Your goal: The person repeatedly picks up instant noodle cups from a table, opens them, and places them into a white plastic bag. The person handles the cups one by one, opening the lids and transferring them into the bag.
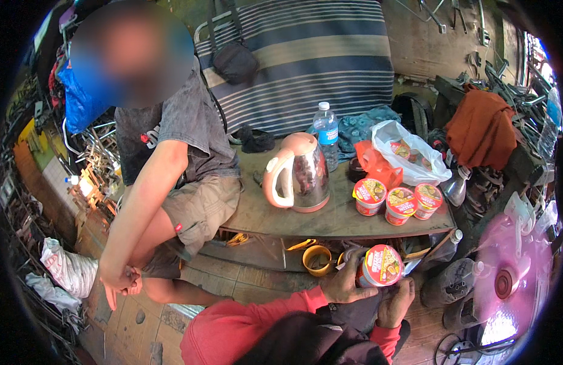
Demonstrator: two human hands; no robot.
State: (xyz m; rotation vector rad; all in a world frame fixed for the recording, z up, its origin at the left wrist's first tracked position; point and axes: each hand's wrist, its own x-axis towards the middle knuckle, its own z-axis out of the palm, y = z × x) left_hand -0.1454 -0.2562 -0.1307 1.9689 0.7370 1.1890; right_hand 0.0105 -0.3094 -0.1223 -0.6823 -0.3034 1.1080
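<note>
Between my hands is a red-and-white instant noodle cup [382, 266], its printed lid turned up toward me. My left hand [344, 283] is wrapped around the cup's left side. At its lower right, the curled fingers of my right hand [395, 304] press against the cup. Just beyond, on the wooden bench [281, 226], stand several similar items: a noodle cup [370, 191] with a yellow-edged lid, a second noodle cup [401, 201] and a third noodle cup [428, 196]. A pink-handled steel electric kettle [310, 173] stands upright left of them.
Behind the kettle is a water bottle [326, 131]. A white plastic bag [409, 152] holds more cups. A yellow mug [318, 260] sits below the bench's front edge. A pink fan [512, 274] stands at the right. A seated person [172, 140] is at the left, arm hanging down.
</note>
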